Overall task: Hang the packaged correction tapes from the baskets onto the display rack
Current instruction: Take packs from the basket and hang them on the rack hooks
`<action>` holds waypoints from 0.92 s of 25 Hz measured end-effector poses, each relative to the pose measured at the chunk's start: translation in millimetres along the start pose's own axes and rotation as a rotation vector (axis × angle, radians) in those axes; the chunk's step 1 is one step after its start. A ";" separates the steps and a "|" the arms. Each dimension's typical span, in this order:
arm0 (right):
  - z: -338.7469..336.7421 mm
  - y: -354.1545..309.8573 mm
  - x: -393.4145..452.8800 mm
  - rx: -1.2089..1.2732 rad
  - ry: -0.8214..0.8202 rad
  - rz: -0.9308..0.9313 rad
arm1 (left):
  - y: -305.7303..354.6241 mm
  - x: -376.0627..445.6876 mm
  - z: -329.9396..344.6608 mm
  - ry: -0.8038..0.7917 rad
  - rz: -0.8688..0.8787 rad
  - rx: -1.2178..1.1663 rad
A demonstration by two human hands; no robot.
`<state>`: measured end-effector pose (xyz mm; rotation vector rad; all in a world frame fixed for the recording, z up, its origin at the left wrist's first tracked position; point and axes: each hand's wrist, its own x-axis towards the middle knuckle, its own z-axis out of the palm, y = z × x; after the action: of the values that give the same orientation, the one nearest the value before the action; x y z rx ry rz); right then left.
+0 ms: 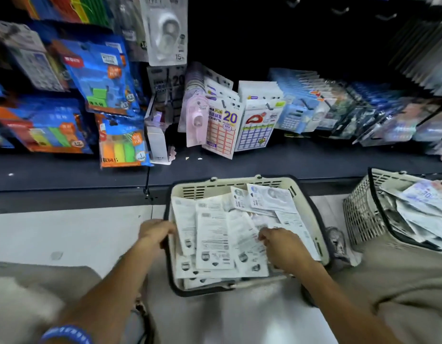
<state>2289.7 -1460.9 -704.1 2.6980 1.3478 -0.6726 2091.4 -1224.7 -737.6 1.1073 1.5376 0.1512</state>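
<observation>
Down on the floor, the left hand (pixel 155 230) grips the basket (pixel 239 188) rim, while the right hand (pixel 282 247) pinches packaged correction tapes (pixel 215 240) piled inside it.

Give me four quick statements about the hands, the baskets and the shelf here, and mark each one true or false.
1. The left hand holds the near basket at its left rim. True.
2. The right hand is up at the display rack. False: it is on the packets in the near basket.
3. A second basket stands to the right, also holding packets. True.
4. The near basket is empty. False: it is full of packets.
</observation>
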 end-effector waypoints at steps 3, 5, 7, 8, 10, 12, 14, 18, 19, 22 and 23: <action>6.1 -22.5 0.2 0.170 0.111 -0.141 | -1.7 13.8 -54.8 0.203 0.104 0.249; 15.6 -30.2 2.3 0.175 0.047 -0.221 | 0.2 5.7 -68.5 0.250 0.363 0.560; 31.7 -32.5 0.8 0.141 -0.056 -0.168 | 4.8 -11.9 -66.3 0.182 0.633 0.699; 41.4 -30.3 -1.0 0.116 -0.079 -0.080 | 6.9 -20.7 -60.7 0.113 0.732 0.751; 56.0 -25.4 -2.9 -0.003 -0.079 0.069 | 3.2 -30.5 -50.0 -0.048 0.790 0.913; 58.3 -21.2 0.5 -0.044 -0.015 0.091 | -9.7 -32.6 -45.3 -0.138 0.754 1.143; 54.3 -19.2 1.9 0.032 0.128 0.054 | -26.1 -28.7 -49.5 -0.190 0.699 1.366; 41.8 -28.2 7.1 0.160 0.507 -0.316 | -47.2 -16.7 -56.8 -0.183 0.704 1.564; 41.8 -35.8 10.9 0.121 0.554 -0.406 | -50.8 -14.7 -53.0 -0.170 0.722 1.535; 45.5 -59.0 31.2 -0.038 0.192 -0.498 | -51.1 -6.9 -36.1 -0.113 0.728 1.413; 53.2 -61.2 38.3 -0.115 0.029 -0.469 | -51.5 -2.5 -31.6 -0.118 0.722 1.390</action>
<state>2243.5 -1406.8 -758.8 2.3234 1.9838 -0.5593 2036.7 -1239.7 -758.6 2.6647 0.9336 -0.5886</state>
